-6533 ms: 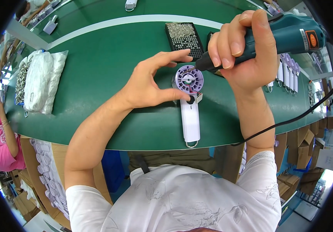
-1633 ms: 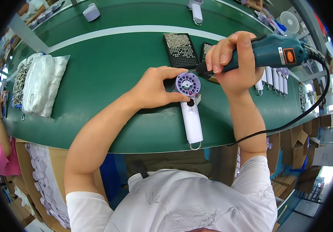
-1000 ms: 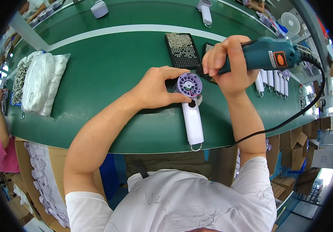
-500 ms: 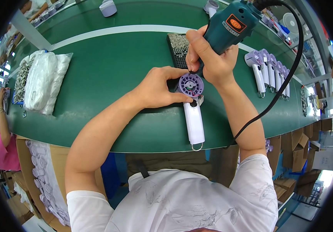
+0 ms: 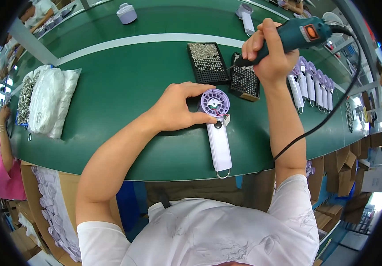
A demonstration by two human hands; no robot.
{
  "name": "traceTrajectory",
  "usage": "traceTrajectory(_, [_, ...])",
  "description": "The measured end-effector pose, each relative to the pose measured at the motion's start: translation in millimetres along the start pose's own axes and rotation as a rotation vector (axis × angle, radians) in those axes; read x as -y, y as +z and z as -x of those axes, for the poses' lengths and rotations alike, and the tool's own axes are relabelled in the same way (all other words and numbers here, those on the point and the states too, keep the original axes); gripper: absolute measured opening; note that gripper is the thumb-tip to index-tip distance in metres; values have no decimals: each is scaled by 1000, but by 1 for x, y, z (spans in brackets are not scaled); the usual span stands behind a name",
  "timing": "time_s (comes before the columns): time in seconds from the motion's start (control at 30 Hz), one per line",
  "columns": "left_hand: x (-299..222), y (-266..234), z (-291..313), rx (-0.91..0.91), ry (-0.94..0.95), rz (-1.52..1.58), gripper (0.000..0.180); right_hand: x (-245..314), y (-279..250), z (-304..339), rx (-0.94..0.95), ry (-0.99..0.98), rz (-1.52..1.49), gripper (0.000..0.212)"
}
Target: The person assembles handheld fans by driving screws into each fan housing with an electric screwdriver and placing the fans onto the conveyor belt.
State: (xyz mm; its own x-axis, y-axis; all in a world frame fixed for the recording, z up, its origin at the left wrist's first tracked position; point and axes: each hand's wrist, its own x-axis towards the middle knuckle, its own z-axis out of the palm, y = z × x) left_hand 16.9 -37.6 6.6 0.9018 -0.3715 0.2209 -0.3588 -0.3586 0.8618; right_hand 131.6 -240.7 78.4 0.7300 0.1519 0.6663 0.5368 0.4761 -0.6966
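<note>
My left hand (image 5: 176, 106) grips a handheld fan (image 5: 219, 144) by its round purple head, thumb and fingers on either side. The fan lies on the green table with its white handle toward me and a wire loop at the end. Its head is uncovered, showing a spoked ring and small wires. My right hand (image 5: 274, 57) is wrapped round a teal electric screwdriver (image 5: 295, 34), held raised to the right. The screwdriver's dark tip is over a black screw tray (image 5: 245, 82). A second screw tray (image 5: 208, 62) full of small screws lies left of it.
Several assembled fans (image 5: 310, 84) stand in a row at the right. Another fan (image 5: 246, 18) and a purple part (image 5: 126, 13) lie beyond the white line. Plastic bags (image 5: 51, 102) sit at the left beside metal clips. The black cord (image 5: 324, 124) hangs over my right forearm. Co-workers sit farther off.
My right hand has lifted the screwdriver off the fan head and moved it up and right to the screw trays. My left hand still holds the fan.
</note>
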Motion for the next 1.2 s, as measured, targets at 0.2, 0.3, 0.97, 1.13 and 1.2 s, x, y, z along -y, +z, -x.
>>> traceTrajectory(0.2, [2,0,2,-26,45,15,67,-28,-4,-1,-113,17,13,18])
traceTrajectory(0.3, [3,1,2,-31,63,4,67,-28,5,-1,-125,41,2,18])
traceTrajectory(0.97, [5,2,2,-36,88,18,67,-71,-3,-5,192,-229,-523,25])
traceTrajectory(1.13, [2,0,0,-30,72,18,66,-42,19,1,-160,170,327,26])
traceTrajectory(1.2, [2,1,1,-32,68,21,65,-45,12,-1,-97,102,321,21])
